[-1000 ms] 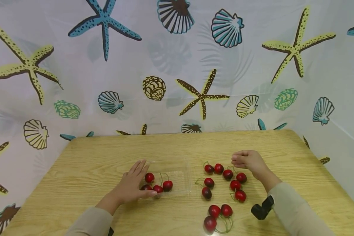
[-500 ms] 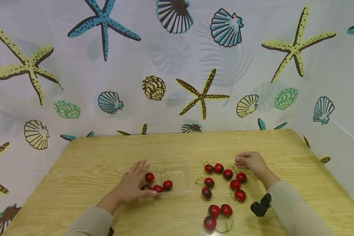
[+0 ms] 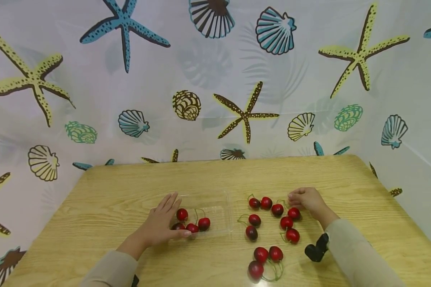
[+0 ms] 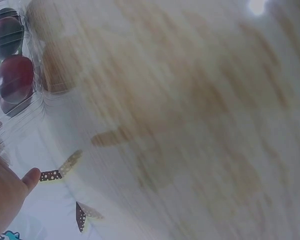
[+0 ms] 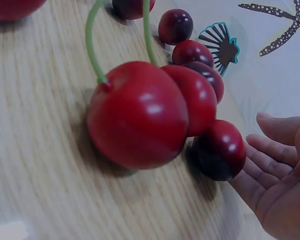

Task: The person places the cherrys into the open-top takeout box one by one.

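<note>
The left hand [image 3: 159,223] rested at the left end of a clear container [image 3: 220,215], fingers extended and thumb laid along the near edge, without clenching. The right hand [image 3: 310,201] grasped nothing; its loosely bent fingers were just beside a cherry [image 3: 293,214] on the table [image 3: 129,179]. Contact between those fingertips and the cherry could not be confirmed from the available angles.

Primary risk: rolling. A sideways nudge could have pushed that cherry into the adjoining ones, since several touched or nearly touched. Secondary risk: snagging. Lifting one fruit by a hooked stem [image 5: 89,40] could have dragged its neighbours. Third risk: container shift. The shell appeared light, so uneven pressure from the left hand could have tipped or slid it.

The container was transparent, thin-walled and rectangular; four cherries [image 3: 204,223] lay inside, towards its left end. Eleven lay outside, in loose groups to its right. The fruit was round, smooth and glossy, shaded from bright red to near black, with thin, curved green stems. The table had a pale wood grain. Behind it hung a white sheet [image 3: 158,79] printed with starfish and shells.
</note>
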`<control>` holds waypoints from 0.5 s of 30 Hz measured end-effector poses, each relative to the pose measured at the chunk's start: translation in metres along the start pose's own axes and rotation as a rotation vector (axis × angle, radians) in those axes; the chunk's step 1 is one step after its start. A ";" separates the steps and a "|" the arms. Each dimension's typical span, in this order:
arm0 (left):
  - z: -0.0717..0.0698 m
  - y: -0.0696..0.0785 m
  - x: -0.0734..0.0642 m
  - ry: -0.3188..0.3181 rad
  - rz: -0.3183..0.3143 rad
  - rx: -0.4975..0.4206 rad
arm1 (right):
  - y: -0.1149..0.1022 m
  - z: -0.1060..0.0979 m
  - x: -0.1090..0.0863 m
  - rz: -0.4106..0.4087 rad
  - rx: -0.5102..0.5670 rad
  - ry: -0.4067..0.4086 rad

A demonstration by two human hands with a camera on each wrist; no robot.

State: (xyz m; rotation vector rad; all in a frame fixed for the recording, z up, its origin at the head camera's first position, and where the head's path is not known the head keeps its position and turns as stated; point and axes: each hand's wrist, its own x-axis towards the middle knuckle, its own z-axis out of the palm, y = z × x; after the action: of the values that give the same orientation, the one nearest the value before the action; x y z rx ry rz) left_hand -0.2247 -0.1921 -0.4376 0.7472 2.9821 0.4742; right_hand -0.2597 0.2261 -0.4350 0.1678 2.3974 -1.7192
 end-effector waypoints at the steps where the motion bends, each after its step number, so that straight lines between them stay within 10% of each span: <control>1: 0.000 0.000 0.000 -0.001 0.000 -0.001 | 0.001 0.000 0.000 0.005 -0.002 -0.003; 15: 0.000 0.001 0.001 -0.010 0.002 -0.002 | 0.006 0.002 0.000 0.027 0.023 -0.048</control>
State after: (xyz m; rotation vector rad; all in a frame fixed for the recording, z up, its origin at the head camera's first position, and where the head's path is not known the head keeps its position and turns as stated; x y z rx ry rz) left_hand -0.2247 -0.1909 -0.4368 0.7500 2.9710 0.4720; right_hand -0.2586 0.2260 -0.4416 0.1597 2.3319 -1.7197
